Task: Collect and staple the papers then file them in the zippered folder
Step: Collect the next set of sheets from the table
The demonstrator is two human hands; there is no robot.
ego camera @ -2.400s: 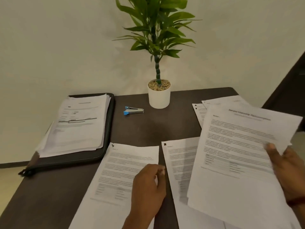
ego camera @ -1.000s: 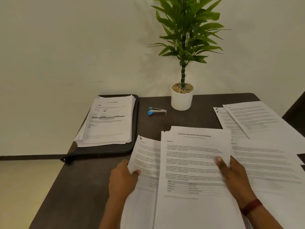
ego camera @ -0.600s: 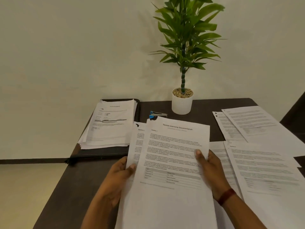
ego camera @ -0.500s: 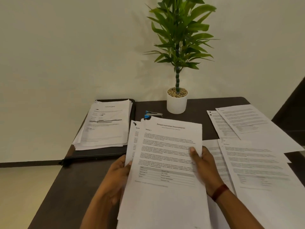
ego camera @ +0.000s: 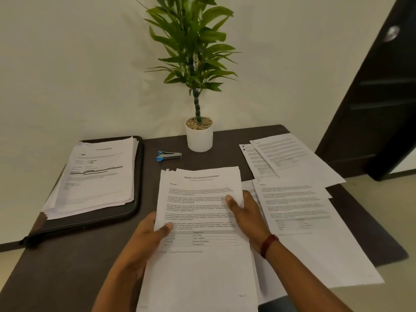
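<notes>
A stack of printed sheets (ego camera: 202,199) sits in front of me, held by both hands. My left hand (ego camera: 148,237) grips its left edge with the thumb on top. My right hand (ego camera: 245,215) grips the right edge, thumb on the page. More loose papers (ego camera: 299,212) lie to the right, and two further sheets (ego camera: 286,158) lie behind them. A small blue and silver stapler (ego camera: 168,155) rests on the dark table (ego camera: 67,266) beyond the stack. The black zippered folder (ego camera: 137,199) lies at the left with a pile of papers (ego camera: 96,174) on it.
A potted green plant in a white pot (ego camera: 199,137) stands at the table's back edge against the wall. A dark door (ego camera: 378,97) is at the right. The right-hand papers overhang the table's right edge.
The sheet from my right hand has been laid over the left sheets and gathered into one stack between both hands. The stack's edges are now closer to aligned.
</notes>
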